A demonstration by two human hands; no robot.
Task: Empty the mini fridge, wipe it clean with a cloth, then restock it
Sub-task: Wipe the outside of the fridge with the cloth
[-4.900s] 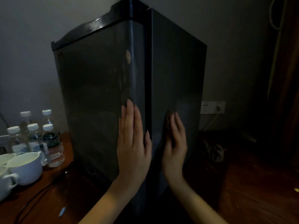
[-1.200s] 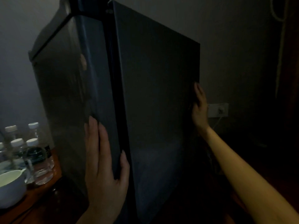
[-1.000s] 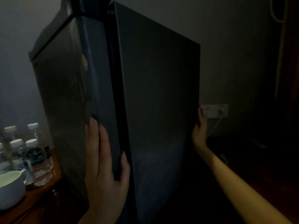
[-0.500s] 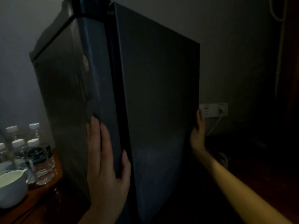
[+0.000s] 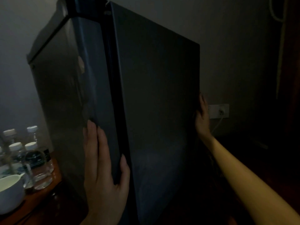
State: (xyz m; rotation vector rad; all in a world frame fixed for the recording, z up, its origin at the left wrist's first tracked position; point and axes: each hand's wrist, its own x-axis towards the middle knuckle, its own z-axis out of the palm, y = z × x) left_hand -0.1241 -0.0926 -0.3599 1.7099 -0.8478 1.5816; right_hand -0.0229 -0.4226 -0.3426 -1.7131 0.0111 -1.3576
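Far left: white cup (image 5: 9, 192) and water bottles (image 5: 34, 163) on the wooden table (image 5: 37, 207), already out of the mini fridge (image 5: 154, 103), which stands on the table just beside them. Its door (image 5: 61, 111) is closed.

My left hand (image 5: 103, 181) is unchanged from a second ago: fingers (image 5: 93, 143) straight and flat on the door face, thumb (image 5: 124, 168) lying in the seam at the door edge.

What changed: my right hand (image 5: 202, 117), beside the left at the front corner some seconds back, now sits on the fridge's rear edge, having slid up and down there. Its fingers go behind the edge, so I cannot tell whether they curl or lie flat. Wall socket (image 5: 219, 111) with a plug is just beyond.

Judgement: I'm bracing or turning the cabinet, not opening it, so no wiping or restocking is under way.
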